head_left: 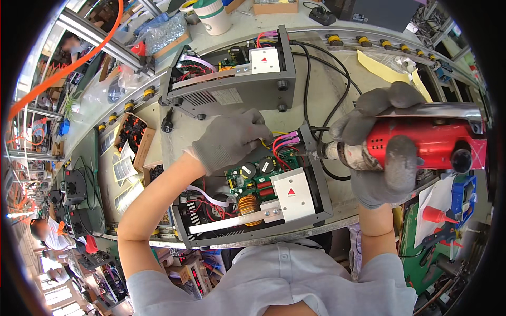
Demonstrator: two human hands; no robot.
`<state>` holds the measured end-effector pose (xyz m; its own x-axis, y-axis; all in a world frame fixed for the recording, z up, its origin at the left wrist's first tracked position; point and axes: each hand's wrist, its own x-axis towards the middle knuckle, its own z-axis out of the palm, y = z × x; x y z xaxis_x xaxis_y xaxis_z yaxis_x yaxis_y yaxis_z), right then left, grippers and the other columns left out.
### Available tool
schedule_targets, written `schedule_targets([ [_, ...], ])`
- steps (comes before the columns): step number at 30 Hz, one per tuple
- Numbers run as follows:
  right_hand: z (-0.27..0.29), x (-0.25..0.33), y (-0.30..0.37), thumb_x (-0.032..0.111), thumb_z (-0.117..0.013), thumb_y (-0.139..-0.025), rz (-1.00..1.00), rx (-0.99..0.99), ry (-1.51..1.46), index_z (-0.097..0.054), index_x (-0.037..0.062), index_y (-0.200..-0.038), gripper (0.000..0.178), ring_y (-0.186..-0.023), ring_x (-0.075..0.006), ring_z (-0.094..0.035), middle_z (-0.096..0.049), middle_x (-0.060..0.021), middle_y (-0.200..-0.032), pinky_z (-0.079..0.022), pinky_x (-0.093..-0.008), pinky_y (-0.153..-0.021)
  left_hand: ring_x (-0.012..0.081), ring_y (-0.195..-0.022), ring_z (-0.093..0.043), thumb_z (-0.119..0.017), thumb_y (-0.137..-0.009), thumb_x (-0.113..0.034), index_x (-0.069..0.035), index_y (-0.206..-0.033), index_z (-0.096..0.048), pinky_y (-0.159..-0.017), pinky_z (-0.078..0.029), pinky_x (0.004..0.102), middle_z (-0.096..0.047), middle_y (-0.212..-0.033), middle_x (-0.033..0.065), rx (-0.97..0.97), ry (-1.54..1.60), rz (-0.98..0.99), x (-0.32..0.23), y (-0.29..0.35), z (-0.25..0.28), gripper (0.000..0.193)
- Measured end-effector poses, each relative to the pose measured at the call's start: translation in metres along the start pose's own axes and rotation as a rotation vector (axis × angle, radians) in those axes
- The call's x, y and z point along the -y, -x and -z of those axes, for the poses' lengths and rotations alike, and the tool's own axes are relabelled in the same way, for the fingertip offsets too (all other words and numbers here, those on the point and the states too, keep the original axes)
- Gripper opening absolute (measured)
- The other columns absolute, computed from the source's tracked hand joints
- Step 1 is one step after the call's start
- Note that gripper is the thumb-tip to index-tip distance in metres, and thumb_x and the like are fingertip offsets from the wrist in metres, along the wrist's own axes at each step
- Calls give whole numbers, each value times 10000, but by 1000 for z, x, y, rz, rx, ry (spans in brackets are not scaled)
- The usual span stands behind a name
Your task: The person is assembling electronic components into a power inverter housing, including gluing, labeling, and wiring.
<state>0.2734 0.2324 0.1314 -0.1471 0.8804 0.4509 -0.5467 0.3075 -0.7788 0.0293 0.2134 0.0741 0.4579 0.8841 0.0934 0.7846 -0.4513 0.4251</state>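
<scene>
My right hand (387,137), in a grey glove, is wrapped round a red power screwdriver (416,139) with a silver lever along its top. The tool lies sideways, its nose pointing left at the end panel (311,152) of an open grey metal-cased device (253,231). Whether its tip touches a screw is hidden. My gloved left hand (232,138) reaches over the device's far side, fingers closed beside a yellow wire (267,145); what they hold cannot be made out. Inside are a green circuit board (250,176), purple-sleeved red wires (284,141), a copper coil (247,205) and a white plate (292,195).
A second open device (232,87) stands just beyond, with black cables (345,79) to its right. Left are a cardboard box of small black parts (134,138) and label sheets (124,168). At right lie yellow paper (379,66) and a red bottle (436,215). An orange hose (79,66) hangs upper left.
</scene>
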Motion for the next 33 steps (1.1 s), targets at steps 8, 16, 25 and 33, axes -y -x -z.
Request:
schedule_targets([
  [8, 2, -29, 9, 134, -609, -818, -111, 53, 107, -438, -4, -1205, 445, -676, -229, -632, -608, -174, -1026, -550, -332, -559, 257, -809, -587, -654, -749, -166, -129, -958, -649, -668, -482, 380, -581, -878, 64, 68, -56, -115, 5, -4, -11, 212],
  [16, -6, -41, 8, 11, -506, -840, -171, 175, 130, -455, -36, -1193, 360, -923, -145, -555, -563, -94, -1077, -467, -254, -788, 254, -825, -579, -609, -772, -180, -107, -867, -621, -675, -493, 372, -563, -840, 65, 64, -145, -65, 1, -2, -19, 120],
  [25, -3, -56, 9, -13, -534, -816, -61, 216, 221, -409, -12, -1248, 450, -933, -173, -585, -567, -115, -1107, -503, -291, -769, 266, -803, -591, -590, -797, -196, -108, -843, -624, -673, -485, 392, -568, -818, 77, 54, -120, -73, 5, -2, -24, 105],
  [33, -10, -64, 3, -42, -649, -761, 149, 276, 599, -497, -35, -1187, 452, -933, -173, -612, -604, -129, -1086, -517, -307, -769, 296, -809, -593, -581, -795, -221, -82, -824, -608, -680, -476, 419, -567, -814, 98, 155, -78, -9, 5, -8, -23, 144],
])
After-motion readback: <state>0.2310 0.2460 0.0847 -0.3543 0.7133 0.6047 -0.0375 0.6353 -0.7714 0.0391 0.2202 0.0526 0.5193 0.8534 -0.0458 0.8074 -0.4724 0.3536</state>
